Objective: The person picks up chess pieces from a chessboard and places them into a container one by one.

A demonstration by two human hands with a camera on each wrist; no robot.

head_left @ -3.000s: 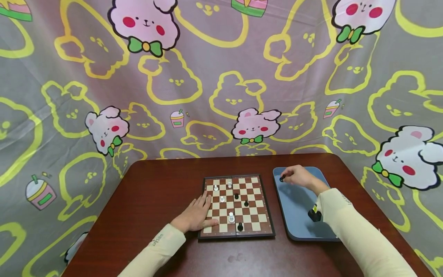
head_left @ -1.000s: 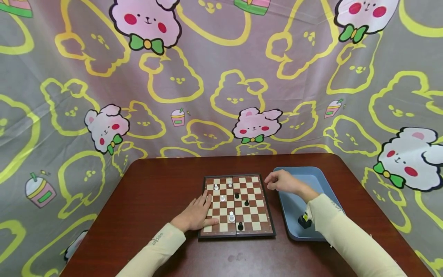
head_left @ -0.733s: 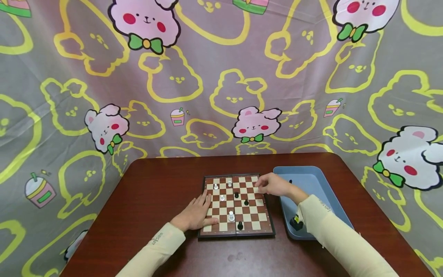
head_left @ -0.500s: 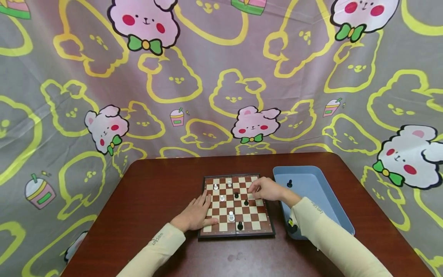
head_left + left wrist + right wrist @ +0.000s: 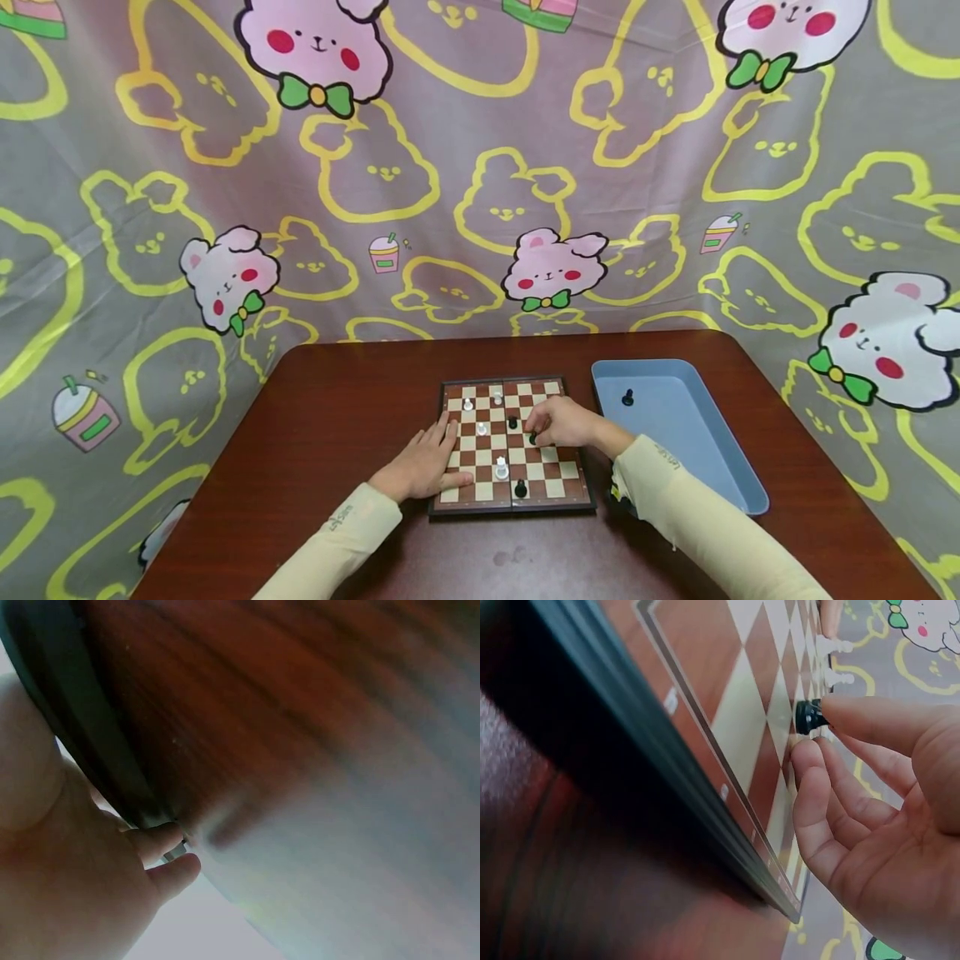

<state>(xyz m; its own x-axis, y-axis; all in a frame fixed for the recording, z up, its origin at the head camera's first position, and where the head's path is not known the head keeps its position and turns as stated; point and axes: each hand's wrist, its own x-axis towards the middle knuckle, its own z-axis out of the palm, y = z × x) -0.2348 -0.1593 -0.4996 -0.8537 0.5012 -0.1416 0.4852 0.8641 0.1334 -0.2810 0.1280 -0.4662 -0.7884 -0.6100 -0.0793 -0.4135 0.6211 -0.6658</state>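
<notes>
If the right hand point(image 5: 570, 423), clamped round the black chess piece point(image 5: 805, 718) on the chessboard point(image 5: 553, 489) midway between the desk's point(image 5: 337, 400) side edges, drags sideways, the adjacent black piece point(image 5: 513, 422) could topple; the left hand point(image 5: 420, 468) rests flat, thumb apart.

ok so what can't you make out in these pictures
Head: most of the black chess piece, covered by the right hand.
Head: blue tray, near left part behind the right sleeve.
Right wrist: that piece's top, behind the thumb.
Right wrist: white chess pieces, too small and blurred to name.
Left wrist: tabletop, blurred; left hand, cut off by the frame edge.
</notes>
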